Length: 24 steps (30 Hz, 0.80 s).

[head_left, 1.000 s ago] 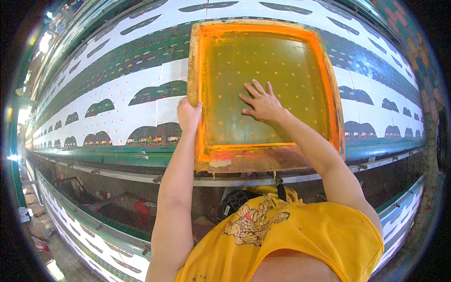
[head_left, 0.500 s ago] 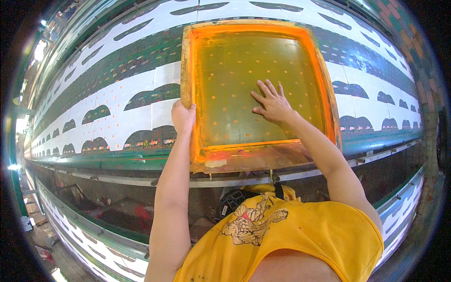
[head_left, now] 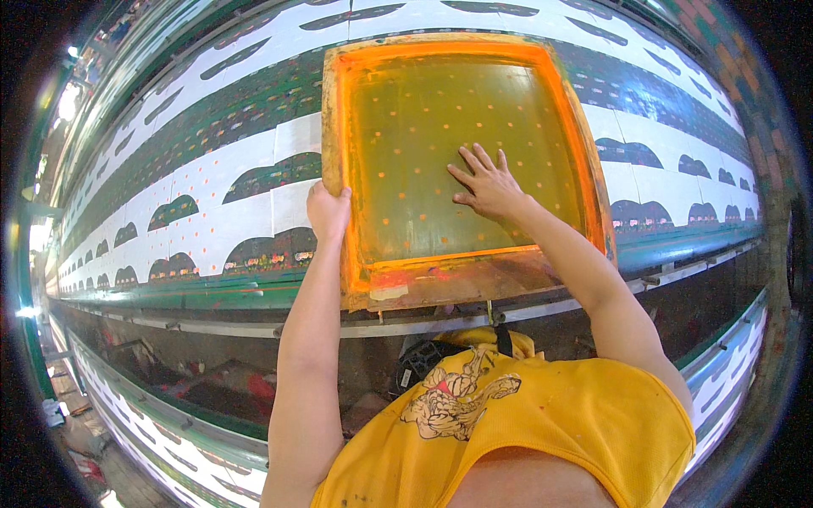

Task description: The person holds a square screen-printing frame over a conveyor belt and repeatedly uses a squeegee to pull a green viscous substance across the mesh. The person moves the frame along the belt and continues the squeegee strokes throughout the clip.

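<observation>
A screen-printing frame lies on the long printing table, its wooden edges and inner border smeared with orange ink. Its olive-green mesh carries rows of small orange dots. My left hand is closed around the frame's left side. Spread fingers show on my right hand, which lies flat on or just over the right part of the mesh; contact cannot be made out for certain. Beneath the frame, the table surface is hidden.
White fabric or paper pieces with dark curved gaps run in rows along the green table; some at left bear orange dots. A metal rail follows the near edge. Behind me stands a second table with similar white pieces. A brick-like floor shows at right.
Both hands keep their places on the frame. The whole view has shifted very slightly; nothing has been taken hold of or let go.
</observation>
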Motion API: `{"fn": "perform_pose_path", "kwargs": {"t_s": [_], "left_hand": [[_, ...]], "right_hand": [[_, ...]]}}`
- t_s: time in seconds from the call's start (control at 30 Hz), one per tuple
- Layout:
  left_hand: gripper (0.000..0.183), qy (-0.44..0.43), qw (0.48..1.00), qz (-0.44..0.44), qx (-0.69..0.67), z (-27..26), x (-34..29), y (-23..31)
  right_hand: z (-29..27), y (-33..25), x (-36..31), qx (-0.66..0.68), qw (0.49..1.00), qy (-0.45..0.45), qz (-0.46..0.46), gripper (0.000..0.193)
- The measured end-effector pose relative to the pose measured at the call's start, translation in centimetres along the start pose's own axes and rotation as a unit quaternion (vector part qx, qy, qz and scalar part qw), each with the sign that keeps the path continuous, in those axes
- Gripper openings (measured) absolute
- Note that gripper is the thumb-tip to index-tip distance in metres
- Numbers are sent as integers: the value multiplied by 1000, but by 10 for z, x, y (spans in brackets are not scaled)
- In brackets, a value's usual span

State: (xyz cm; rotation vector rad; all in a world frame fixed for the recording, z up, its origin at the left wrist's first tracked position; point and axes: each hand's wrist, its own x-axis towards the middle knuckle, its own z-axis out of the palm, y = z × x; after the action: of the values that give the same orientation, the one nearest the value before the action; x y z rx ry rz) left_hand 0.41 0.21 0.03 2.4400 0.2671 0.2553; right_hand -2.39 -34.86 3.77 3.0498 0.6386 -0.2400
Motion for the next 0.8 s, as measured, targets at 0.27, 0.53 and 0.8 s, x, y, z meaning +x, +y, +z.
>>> {"fn": "perform_pose_path", "kwargs": {"t_s": [0.27,0.53,0.8], "left_hand": [[39,1,1000,-1,8,1,2,0],[38,-5,1000,-10,14,-4,-1,11],[35,3,1000,-10,13,0,2,8]], "right_hand": [[-11,3,-1,14,999,40,24,68],[-4,51,-23,48,985,133,103,70],[5,45,-33,37,993,68,92,69]]}}
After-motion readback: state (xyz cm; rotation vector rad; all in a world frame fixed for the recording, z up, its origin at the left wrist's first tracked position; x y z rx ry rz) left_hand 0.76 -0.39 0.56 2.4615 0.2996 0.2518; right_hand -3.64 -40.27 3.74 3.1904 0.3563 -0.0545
